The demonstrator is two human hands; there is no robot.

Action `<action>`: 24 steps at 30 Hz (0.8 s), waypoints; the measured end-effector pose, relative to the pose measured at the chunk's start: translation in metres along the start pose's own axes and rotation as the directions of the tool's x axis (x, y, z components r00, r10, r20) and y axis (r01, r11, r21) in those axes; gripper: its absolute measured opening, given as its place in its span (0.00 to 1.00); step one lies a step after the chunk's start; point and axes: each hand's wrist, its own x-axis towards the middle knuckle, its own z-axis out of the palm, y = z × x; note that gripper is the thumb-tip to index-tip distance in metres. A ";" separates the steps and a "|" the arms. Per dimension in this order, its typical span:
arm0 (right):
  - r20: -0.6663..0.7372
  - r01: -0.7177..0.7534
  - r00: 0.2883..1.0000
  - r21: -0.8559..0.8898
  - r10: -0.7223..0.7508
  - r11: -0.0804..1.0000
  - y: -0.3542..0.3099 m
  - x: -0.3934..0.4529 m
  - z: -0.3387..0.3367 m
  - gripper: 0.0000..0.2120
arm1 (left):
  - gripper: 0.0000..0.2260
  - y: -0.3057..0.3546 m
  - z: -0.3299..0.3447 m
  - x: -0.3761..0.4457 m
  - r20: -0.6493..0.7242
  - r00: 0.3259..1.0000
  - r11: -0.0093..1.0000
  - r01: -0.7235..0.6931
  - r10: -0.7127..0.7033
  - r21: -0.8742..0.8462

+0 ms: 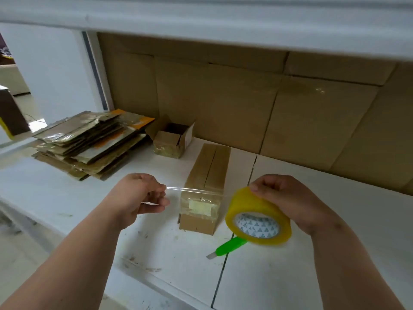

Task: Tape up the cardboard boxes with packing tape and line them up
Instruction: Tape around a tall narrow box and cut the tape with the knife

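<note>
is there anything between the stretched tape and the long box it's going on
Nothing visible. The tape strip, pulled between the left hand and the tape roll in the right hand, spans just over the near end of the long box. The green cutter lies nearer, under the roll.

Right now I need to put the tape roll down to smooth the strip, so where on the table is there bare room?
Bare tabletop lies right of the long box, up to the cardboard wall. More lies in front of the flattened stack, under the left hand. It is crowded near the green cutter below the tape roll.
</note>
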 end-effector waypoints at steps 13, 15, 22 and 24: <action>-0.067 -0.140 0.990 -0.262 0.126 0.955 -0.010 0.014 0.019 0.08 | 0.04 -0.021 0.003 0.026 0.073 0.994 0.996 0.076 -0.079 0.053; -0.059 -0.154 0.988 -0.350 0.142 0.924 -0.013 0.017 0.024 0.09 | 0.06 -0.025 0.005 0.025 0.101 0.987 0.990 0.118 -0.126 0.083; -0.084 -0.168 0.986 -0.569 0.146 0.805 -0.031 0.023 0.047 0.08 | 0.06 -0.033 0.019 0.018 0.126 0.982 0.990 0.137 -0.139 0.024; -0.096 -0.167 0.986 -0.608 0.136 0.776 -0.034 0.025 0.051 0.08 | 0.10 -0.036 0.024 0.018 0.061 0.998 1.000 0.004 -0.005 0.016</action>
